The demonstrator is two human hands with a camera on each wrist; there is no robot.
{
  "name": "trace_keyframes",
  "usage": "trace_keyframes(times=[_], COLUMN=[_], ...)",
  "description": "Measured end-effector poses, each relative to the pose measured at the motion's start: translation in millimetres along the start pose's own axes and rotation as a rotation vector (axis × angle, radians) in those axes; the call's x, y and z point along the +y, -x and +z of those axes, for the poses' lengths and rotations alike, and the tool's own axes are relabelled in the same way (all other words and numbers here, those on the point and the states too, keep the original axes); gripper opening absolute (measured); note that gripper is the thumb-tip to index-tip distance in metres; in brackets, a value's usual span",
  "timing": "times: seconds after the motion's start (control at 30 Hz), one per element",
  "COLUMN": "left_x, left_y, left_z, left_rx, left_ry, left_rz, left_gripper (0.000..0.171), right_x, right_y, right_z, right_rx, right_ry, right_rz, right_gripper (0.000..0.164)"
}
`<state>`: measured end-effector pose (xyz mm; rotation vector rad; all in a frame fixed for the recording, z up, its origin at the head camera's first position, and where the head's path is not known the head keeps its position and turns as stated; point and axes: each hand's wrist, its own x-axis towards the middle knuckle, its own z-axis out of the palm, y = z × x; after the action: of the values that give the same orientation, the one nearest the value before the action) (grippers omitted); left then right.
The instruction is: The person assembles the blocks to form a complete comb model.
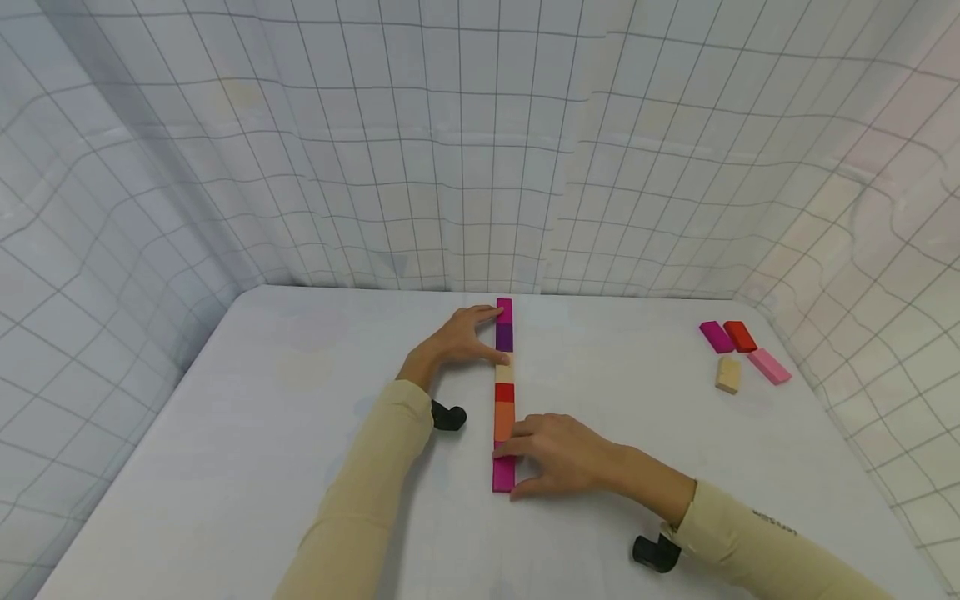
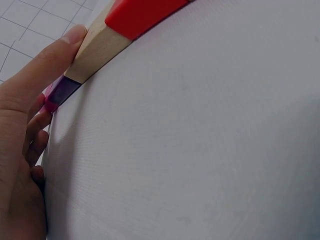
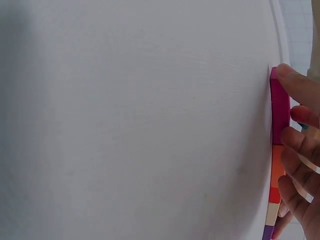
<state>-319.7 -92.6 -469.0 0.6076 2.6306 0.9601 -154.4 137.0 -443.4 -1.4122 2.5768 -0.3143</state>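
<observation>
A straight row of painted wooden blocks runs away from me on the white table. From the far end come a magenta block (image 1: 505, 310), a purple block (image 1: 505, 337), a bare-wood block (image 1: 504, 373), a red block (image 1: 505, 392), an orange block (image 1: 504, 421) and a near magenta block (image 1: 503, 477). My left hand (image 1: 459, 336) spans the far part from the left, thumb on the bare-wood block and fingertips at the far magenta block. From the right, my right hand (image 1: 562, 454) holds the near magenta block, index finger across it and thumb by its near end.
At the table's right side lie a loose magenta block (image 1: 717, 337), a red one (image 1: 740, 336), a pink block (image 1: 769, 366) and a bare-wood block (image 1: 727, 375). A white gridded curtain (image 1: 480, 150) surrounds the table. Black wrist mounts (image 1: 448, 416) stick out beneath both sleeves.
</observation>
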Motion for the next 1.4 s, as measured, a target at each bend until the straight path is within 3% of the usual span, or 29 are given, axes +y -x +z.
trace_keyframes(times=[0.2, 0.73, 0.97, 1.4], left_x=[0.4, -3.9, -4.5, -2.7], left_y=[0.9, 0.4, -0.1, -0.2], left_z=[-1.0, 0.6, 1.1, 0.9], left_rx=[0.013, 0.006, 0.001, 0.003], left_ry=[0.006, -0.013, -0.002, 0.005], left_rz=[0.022, 0.001, 0.034, 0.022], left_gripper=[0.101, 0.101, 0.101, 0.102], right_x=[8, 44, 69, 123], right_y=[4, 30, 47, 86], right_z=[-8, -42, -52, -67], right_rx=[0.029, 0.091, 0.12, 0.227], right_ry=[0.004, -0.099, -0.092, -0.115], right_rz=[-0.002, 0.15, 0.269, 0.385], right_gripper=[0.052, 0.052, 0.055, 0.053])
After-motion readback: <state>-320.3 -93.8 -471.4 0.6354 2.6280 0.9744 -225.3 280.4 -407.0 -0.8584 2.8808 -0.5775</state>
